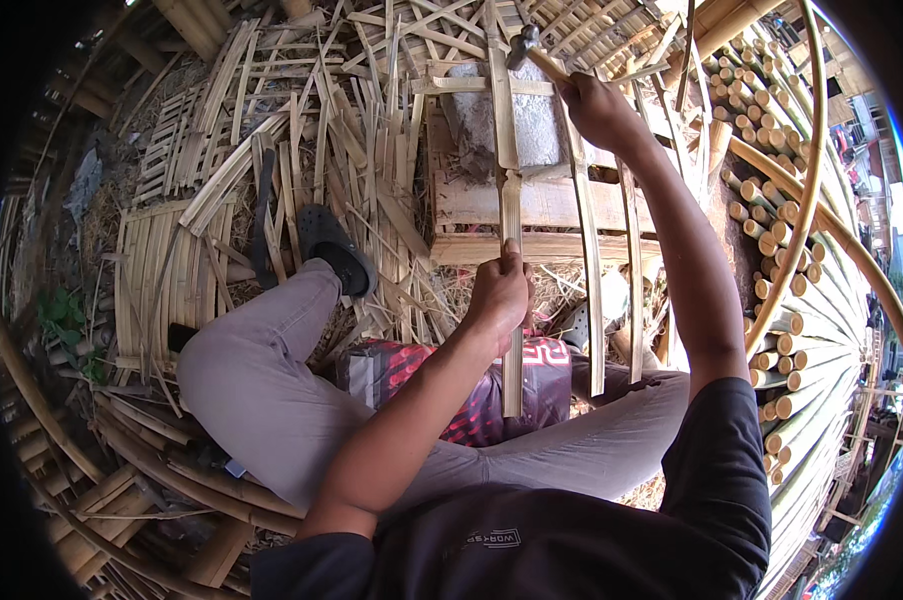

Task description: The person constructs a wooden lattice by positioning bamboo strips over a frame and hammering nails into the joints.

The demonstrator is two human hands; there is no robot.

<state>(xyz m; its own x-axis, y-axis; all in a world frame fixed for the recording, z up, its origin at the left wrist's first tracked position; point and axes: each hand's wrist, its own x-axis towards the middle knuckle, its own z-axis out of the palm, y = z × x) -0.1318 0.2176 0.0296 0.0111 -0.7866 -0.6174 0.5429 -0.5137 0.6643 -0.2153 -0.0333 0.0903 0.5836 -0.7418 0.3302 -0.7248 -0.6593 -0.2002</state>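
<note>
My left hand [502, 292] is closed around a long split bamboo strip [508, 215], which runs away from me over a pale stone block [538, 135]. In my right hand [602, 110] is a hammer [525, 47], gripped by its wooden handle, its dark head raised near the strip's far part. Crossing that strip on the block is a bamboo crosspiece [442, 86]. Two more long strips, one of them a bamboo slat [587, 260], lie roughly parallel to the right and reach toward my lap. Beneath the stone stands a low wooden box [482, 205].
Loose bamboo slats [342, 130] are heaped on the ground at the left. Several stacked bamboo poles [787, 350] line the right side, with a bent pole [812, 180] before them. A printed sack [462, 390] lies between my legs, and my left foot wears a dark clog [334, 250].
</note>
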